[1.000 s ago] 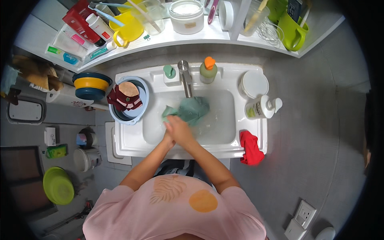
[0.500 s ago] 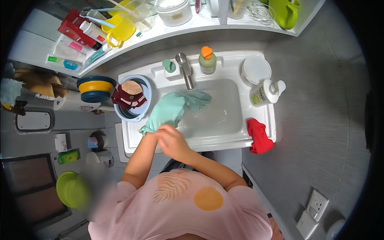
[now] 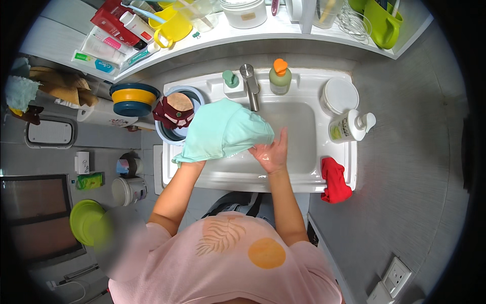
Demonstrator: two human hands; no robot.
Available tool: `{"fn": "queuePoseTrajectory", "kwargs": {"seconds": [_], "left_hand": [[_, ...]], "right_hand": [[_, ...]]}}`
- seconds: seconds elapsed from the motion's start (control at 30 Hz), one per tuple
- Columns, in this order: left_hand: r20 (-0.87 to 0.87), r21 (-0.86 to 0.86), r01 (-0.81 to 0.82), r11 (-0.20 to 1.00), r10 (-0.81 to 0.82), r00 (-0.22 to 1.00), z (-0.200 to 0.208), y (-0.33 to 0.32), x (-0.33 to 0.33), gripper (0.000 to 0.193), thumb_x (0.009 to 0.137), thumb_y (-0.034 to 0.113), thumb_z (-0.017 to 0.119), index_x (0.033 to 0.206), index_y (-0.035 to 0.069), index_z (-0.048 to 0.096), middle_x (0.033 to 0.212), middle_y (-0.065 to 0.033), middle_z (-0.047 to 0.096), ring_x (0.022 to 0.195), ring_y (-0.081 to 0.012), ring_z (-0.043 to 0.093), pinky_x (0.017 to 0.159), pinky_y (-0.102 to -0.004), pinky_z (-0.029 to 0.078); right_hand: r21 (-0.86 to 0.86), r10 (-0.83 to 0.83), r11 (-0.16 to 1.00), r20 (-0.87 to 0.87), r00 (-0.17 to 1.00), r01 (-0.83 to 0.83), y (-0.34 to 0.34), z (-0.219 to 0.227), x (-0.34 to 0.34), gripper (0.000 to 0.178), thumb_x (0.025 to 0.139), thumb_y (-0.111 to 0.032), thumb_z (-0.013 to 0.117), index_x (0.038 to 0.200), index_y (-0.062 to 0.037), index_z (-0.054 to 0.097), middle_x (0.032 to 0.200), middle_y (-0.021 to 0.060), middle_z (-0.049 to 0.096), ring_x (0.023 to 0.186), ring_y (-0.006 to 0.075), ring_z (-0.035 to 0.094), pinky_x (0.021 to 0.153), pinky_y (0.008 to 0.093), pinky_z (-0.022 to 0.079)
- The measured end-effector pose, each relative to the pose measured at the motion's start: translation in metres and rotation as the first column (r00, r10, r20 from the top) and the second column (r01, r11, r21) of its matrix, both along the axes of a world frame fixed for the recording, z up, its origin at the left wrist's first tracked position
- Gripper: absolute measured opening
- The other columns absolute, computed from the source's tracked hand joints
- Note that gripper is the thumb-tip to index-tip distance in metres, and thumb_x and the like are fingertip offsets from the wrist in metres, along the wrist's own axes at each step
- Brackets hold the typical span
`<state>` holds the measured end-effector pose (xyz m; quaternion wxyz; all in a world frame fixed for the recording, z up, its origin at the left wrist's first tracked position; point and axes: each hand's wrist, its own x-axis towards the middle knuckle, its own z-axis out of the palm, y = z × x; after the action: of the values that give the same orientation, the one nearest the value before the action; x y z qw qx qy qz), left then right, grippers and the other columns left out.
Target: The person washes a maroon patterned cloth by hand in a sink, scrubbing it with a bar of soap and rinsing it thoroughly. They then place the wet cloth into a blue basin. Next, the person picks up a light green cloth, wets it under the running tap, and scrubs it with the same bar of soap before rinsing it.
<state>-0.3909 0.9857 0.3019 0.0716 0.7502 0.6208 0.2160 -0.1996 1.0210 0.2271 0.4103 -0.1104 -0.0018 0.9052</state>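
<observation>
A mint-green cloth garment point(image 3: 228, 129) is spread out over the left part of the white sink point(image 3: 298, 175). My left hand reaches inside it from its lower left edge; only the wrist shows and the cloth hides the fingers. At the garment's right end, above the basin, is my right hand point(image 3: 271, 154), palm up and wet, with fingers apart. Its thumb side lies close against the cloth, and I see no grip on it. Behind the garment stands the metal faucet point(image 3: 249, 86).
A light-blue basin point(image 3: 164, 133) with maroon and beige cloth sits left. Along the sink are a soap dispenser point(image 3: 234, 83), an orange-topped bottle point(image 3: 280, 78), a white tub point(image 3: 339, 96), a pump bottle point(image 3: 349, 125) and a red cloth point(image 3: 335, 180). A crowded shelf point(image 3: 283, 35) overhangs the back.
The garment has been lifted and spread wider, its right end out of the basin water. My right hand has moved from beside the left wrist to the garment's right end. The view has shifted slightly.
</observation>
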Motion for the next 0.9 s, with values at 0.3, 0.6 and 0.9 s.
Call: {"fn": "queuePoseTrajectory", "kwargs": {"seconds": [0.3, 0.6, 0.9], "left_hand": [[0.714, -0.183, -0.071, 0.981, 0.182, 0.676, -0.028, -0.01, -0.012, 0.046, 0.09, 0.019, 0.046, 0.132, 0.005, 0.034, 0.132, -0.0101, 0.041, 0.12, -0.0208, 0.041, 0.101, -0.0318, 0.033], [0.855, -0.118, 0.299, 0.947, 0.25, -0.455, -0.038, -0.016, -0.012, 0.037, 0.091, 0.02, 0.042, 0.124, 0.004, 0.042, 0.123, -0.0119, 0.049, 0.11, -0.0245, 0.051, 0.094, -0.0372, 0.042], [0.826, -0.071, 0.348, 0.935, 0.251, -0.504, -0.012, -0.01, -0.008, 0.034, 0.089, 0.019, 0.044, 0.118, 0.001, 0.047, 0.117, -0.0129, 0.053, 0.105, -0.025, 0.053, 0.091, -0.0378, 0.044]], "right_hand": [[0.443, -0.23, 0.894, 0.58, 0.781, -0.065, 0.018, 0.049, 0.016, 0.041, 0.091, -0.014, 0.046, 0.13, -0.0046, 0.038, 0.093, 0.0033, 0.058, 0.076, 0.008, 0.058, 0.056, 0.0244, 0.052], [0.476, -0.233, 0.861, 0.678, 0.697, -0.175, 0.035, 0.046, 0.023, 0.038, 0.091, -0.016, 0.046, 0.127, -0.0058, 0.043, 0.087, 0.004, 0.06, 0.07, 0.0083, 0.058, 0.053, 0.0231, 0.051], [0.116, -0.817, 0.069, 0.576, 0.011, -0.991, 0.035, -0.054, 0.039, 0.031, 0.082, -0.014, 0.055, 0.112, -0.003, 0.054, 0.108, 0.0168, 0.056, 0.1, 0.0333, 0.054, 0.084, 0.0407, 0.045]]}}
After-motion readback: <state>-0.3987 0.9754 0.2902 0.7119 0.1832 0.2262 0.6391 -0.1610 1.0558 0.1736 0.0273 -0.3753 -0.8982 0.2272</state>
